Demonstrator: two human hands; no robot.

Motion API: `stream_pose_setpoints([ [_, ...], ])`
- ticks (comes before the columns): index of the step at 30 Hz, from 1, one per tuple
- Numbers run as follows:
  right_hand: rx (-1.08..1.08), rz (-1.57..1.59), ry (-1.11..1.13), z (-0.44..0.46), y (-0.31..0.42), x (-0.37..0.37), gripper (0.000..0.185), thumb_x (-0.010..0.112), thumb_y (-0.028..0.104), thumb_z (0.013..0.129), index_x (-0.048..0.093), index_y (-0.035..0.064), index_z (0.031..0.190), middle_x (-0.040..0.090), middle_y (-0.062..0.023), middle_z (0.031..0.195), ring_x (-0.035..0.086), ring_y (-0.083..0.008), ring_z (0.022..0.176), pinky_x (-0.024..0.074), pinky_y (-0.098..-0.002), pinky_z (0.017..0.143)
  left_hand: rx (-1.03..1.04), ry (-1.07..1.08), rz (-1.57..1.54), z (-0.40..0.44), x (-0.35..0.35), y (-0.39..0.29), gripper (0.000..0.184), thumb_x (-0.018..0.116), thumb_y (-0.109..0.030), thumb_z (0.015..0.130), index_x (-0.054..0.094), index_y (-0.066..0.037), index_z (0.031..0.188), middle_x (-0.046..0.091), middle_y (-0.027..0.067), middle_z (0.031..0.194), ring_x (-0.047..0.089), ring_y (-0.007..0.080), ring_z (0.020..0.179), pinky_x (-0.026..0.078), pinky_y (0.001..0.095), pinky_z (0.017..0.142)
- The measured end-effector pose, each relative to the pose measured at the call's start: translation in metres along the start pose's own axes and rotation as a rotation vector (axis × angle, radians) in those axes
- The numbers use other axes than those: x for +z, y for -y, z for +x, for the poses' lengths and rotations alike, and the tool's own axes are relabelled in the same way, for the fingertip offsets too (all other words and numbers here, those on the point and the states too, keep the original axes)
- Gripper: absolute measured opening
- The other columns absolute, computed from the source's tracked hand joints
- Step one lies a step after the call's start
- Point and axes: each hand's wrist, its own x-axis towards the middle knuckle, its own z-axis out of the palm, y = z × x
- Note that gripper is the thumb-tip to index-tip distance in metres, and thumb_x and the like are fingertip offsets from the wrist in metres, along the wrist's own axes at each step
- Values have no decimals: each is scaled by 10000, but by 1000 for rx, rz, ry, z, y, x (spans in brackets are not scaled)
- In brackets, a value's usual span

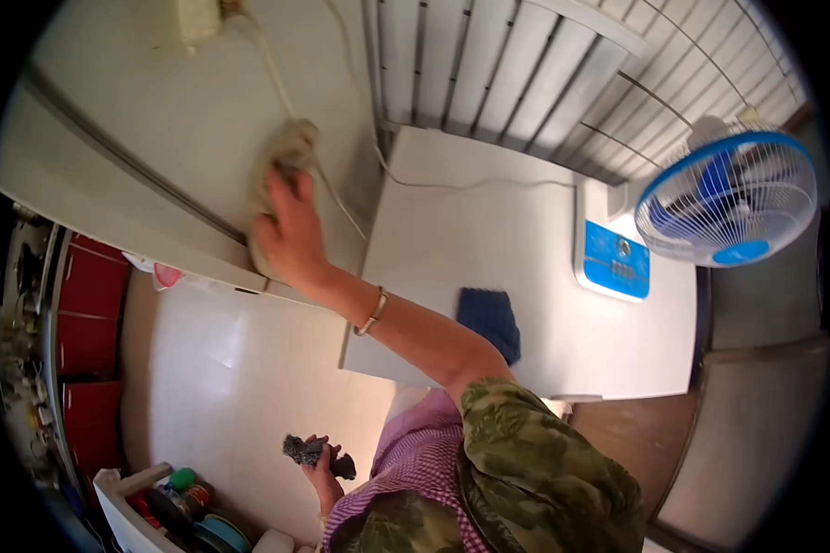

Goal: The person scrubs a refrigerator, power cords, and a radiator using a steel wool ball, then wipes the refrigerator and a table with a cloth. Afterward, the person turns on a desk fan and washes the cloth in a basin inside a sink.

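Person's own view, looking down. Nearest, at bottom, a camo sleeve (544,452) and a pink checked garment (420,442) are seen. L hand (321,468), low at L, is closed round a dk grey wad (306,451), which is held in the air above the pale floor (226,378); wad's material can't be told. R arm is stretched up & across to upper L, w/ a bracelet (372,311) worn at the wrist. R hand (290,221) is part closed, fingers bent over a bunched beige cloth (289,152), which is held agst a pale panel (184,120); cloth is a bit blurred.

Just R of the panel, a white table (443,221) is seen. On it, a dk blue cloth (489,318) is laid nr the R forearm; at the far R, a blue & white fan (729,198) is stood on its base, w/ a thin cord (470,187) run across the tabletop.

Farther off, pale slats (475,69) are seen behind the table, red cabinets (92,304) at far L, & a white bin (124,502) w/ mixed items at lower L.
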Motion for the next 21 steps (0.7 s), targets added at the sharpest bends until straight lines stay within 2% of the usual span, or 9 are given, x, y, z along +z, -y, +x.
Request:
stream_pose_setpoints([
  [3,-94,2,61,11,17,-6,526,547,49,772,497,21,1295,464,-244,1168,536,-400,1042,468,-471,864,-49,53,41,2,-7,0,403,632,-39,882,496,4,1259,639,132,1077,675,239,850,556,343,752],
  [8,200,81,331,-32,-10,-63,452,580,97,794,513,13,1233,506,-198,1079,545,-363,967,470,-430,818,-40,273,-200,-20,11,-39,532,660,-248,876,460,-27,1317,555,164,1301,598,287,1126,487,406,957],
  [11,270,114,453,-111,5,-86,402,591,133,819,514,20,1197,507,-196,1069,537,-358,976,452,-424,838,92,465,-308,-37,41,-76,673,706,-397,811,453,-71,1343,363,143,1503,342,346,1403,330,529,1116],
  [12,306,178,528,-136,15,-93,406,633,133,833,501,1,1195,508,-162,991,522,-290,968,429,-379,878,147,513,-352,-39,50,-81,692,694,-405,815,445,-54,1357,426,150,1448,417,329,1348,317,543,1122],
  [15,303,287,810,-217,15,-98,335,570,161,893,513,11,1187,516,-193,1066,547,-335,984,426,-404,898,31,562,-364,-49,59,-85,742,666,-436,821,424,-18,1384,528,139,1310,516,271,1226,373,489,1096],
  [16,523,540,884,-226,37,-118,341,549,147,914,533,25,1232,542,-196,1092,587,-359,963,443,-415,895,-1,473,-349,-60,70,-86,724,645,-431,836,420,-22,1390,530,138,1318,520,280,1226,408,458,1071],
  [18,247,112,1007,-202,68,-155,399,605,200,899,552,45,1263,569,-205,1114,626,-348,952,462,-401,902,-77,390,-405,-75,80,-79,703,617,-433,855,426,-16,1388,530,150,1330,521,298,1229,412,457,1068],
  [20,259,27,858,-200,49,-197,482,693,263,834,571,68,1258,593,-200,1148,591,-347,1064,428,-438,969,-108,447,-459,-77,76,-64,691,599,-437,864,434,-14,1385,533,158,1331,520,308,1234,414,459,1067],
  [21,108,-297,759,-189,41,-225,515,729,274,790,586,80,1244,582,-192,1195,550,-353,1125,403,-464,990,-124,480,-488,-76,75,-56,685,590,-439,869,439,-13,1384,535,163,1331,520,313,1237,414,460,1066],
])
